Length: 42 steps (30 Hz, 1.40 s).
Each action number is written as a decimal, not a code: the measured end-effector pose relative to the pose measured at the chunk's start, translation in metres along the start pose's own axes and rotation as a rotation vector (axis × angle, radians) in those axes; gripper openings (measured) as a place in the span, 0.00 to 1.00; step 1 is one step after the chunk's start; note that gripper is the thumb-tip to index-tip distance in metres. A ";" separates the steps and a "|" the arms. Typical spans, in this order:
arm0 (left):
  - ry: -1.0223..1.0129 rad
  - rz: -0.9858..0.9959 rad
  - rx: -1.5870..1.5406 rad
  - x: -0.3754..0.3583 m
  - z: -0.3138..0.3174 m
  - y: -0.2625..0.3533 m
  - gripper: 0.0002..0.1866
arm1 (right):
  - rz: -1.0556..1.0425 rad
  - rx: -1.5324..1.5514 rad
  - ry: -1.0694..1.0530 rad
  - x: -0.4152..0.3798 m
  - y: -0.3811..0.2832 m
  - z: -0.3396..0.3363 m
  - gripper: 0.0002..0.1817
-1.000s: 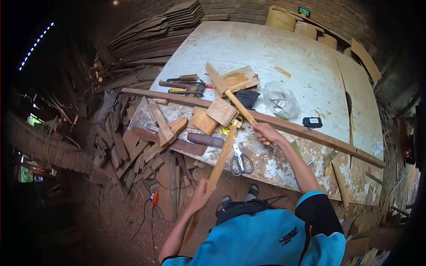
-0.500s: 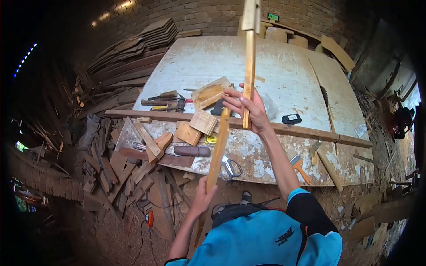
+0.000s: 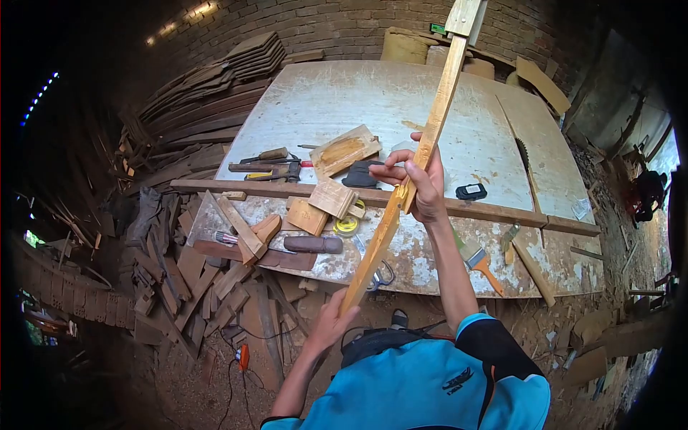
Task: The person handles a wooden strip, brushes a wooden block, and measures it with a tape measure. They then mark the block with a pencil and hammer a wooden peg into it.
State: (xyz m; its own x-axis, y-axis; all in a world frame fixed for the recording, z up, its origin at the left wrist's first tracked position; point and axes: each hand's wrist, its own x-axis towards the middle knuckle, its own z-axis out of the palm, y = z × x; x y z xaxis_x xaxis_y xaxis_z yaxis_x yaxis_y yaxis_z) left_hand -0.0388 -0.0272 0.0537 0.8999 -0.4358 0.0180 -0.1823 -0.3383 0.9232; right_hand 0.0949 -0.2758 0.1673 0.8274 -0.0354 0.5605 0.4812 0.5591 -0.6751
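My left hand point(image 3: 332, 320) is closed around a wooden strip point(image 3: 374, 254) that slants up and away from me. The far end of this strip looks notched and splintery and comes right up beside my right hand point(image 3: 426, 188). Between thumb and fingers, my right hand grips a second wooden strip point(image 3: 443, 100), whose near end overlaps the first strip's tip in this view. At its far end, this second strip carries a wider wooden block point(image 3: 462, 18). Below the strips, scissors point(image 3: 382, 275) lie on the bench, partly covered by the first strip.
The worn bench point(image 3: 330, 86) has a long wooden rail point(image 3: 494, 213) across it. Several wood blocks point(image 3: 332, 197), a tape measure point(image 3: 346, 226), a hammer point(image 3: 272, 169), a paintbrush point(image 3: 481, 266) and a small black device point(image 3: 471, 191) lie there. Scrap wood point(image 3: 193, 287) heaps at the left.
The far strip has tilted to the right, and my right hand has shifted slightly right. The near strip now leans further right, its tip brought to the far strip's near end.
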 end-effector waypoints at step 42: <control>0.024 0.100 -0.091 -0.002 0.020 -0.005 0.24 | 0.066 -0.042 0.024 -0.026 -0.071 0.021 0.28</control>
State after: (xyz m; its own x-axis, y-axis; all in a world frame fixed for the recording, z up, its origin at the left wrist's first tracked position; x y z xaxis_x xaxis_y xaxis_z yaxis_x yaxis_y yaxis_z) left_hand -0.0473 -0.0418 0.0418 0.8886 -0.4427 0.1201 -0.2360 -0.2167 0.9473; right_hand 0.0333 -0.2969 0.2109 0.8643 -0.0191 0.5026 0.4363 0.5257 -0.7302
